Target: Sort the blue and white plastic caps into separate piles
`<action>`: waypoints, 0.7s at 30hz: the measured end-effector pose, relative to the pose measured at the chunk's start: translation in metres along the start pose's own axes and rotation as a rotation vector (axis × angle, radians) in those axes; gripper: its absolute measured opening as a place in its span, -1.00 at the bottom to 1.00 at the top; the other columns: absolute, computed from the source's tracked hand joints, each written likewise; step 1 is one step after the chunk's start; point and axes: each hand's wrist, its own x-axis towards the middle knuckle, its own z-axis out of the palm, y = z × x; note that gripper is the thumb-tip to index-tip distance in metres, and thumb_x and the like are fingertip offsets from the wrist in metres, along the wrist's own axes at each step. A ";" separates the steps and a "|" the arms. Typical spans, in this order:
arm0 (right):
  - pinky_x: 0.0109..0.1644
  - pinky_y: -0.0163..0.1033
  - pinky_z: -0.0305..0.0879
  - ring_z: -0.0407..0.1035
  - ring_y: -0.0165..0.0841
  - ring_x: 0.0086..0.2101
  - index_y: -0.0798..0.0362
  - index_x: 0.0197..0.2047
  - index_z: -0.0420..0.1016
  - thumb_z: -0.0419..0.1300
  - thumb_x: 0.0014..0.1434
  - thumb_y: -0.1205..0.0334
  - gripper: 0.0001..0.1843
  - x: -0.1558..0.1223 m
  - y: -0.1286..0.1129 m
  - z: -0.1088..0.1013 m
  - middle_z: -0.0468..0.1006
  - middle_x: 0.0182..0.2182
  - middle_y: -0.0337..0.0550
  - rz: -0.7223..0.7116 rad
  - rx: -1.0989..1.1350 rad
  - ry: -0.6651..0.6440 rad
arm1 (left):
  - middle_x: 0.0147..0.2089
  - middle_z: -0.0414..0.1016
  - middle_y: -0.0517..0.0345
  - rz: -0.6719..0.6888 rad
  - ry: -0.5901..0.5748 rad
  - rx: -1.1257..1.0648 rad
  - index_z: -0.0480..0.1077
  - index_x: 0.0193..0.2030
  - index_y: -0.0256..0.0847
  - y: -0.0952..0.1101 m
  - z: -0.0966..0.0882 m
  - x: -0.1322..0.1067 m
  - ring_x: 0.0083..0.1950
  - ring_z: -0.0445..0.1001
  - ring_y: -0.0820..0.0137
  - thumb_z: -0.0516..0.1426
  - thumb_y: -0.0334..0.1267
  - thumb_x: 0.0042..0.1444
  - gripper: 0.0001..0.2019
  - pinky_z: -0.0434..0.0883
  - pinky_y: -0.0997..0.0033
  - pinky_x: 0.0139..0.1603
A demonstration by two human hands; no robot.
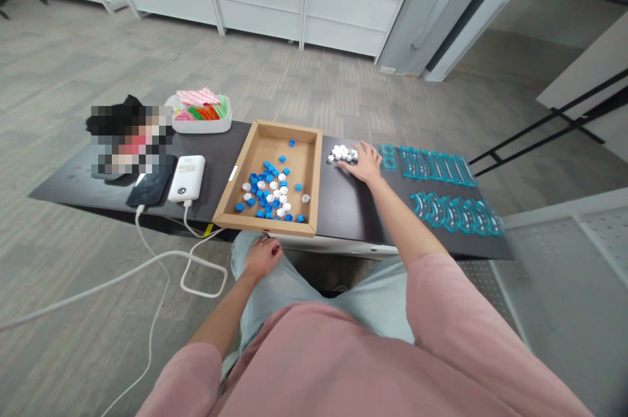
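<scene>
My right hand [364, 162] reaches over the table with thumb and fingers apart, at the right edge of a small heap of white hexagonal pieces [342, 154]. Its fingertips seem to touch the heap, and part of it is hidden under them. My left hand [263, 257] lies on my left thigh with its fingers curled in and nothing visible in it. Between the hands, an open cardboard box [316, 188] contains loose blue hexagonal pieces [282, 159] mixed with white hexagonal pieces [305, 198], mostly in its near half.
Clear teal plastic parts [436, 165] stand in rows at the right, with curved teal parts [456, 213] nearer me. On the left are a white power bank [187, 178], a dark phone [152, 182], cables [147, 263] and a white basket [202, 124] of colourful items.
</scene>
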 end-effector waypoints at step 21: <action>0.15 0.11 0.49 0.47 0.06 0.11 -0.23 -0.12 0.63 0.27 0.46 -0.03 -0.85 -0.055 -0.004 -0.002 0.64 0.03 0.05 -0.160 0.017 0.012 | -0.03 0.70 0.06 -0.063 -0.035 0.043 0.36 -0.36 -0.01 0.011 -0.002 0.001 0.08 0.56 0.18 0.06 -0.38 0.33 -0.76 0.34 0.16 0.31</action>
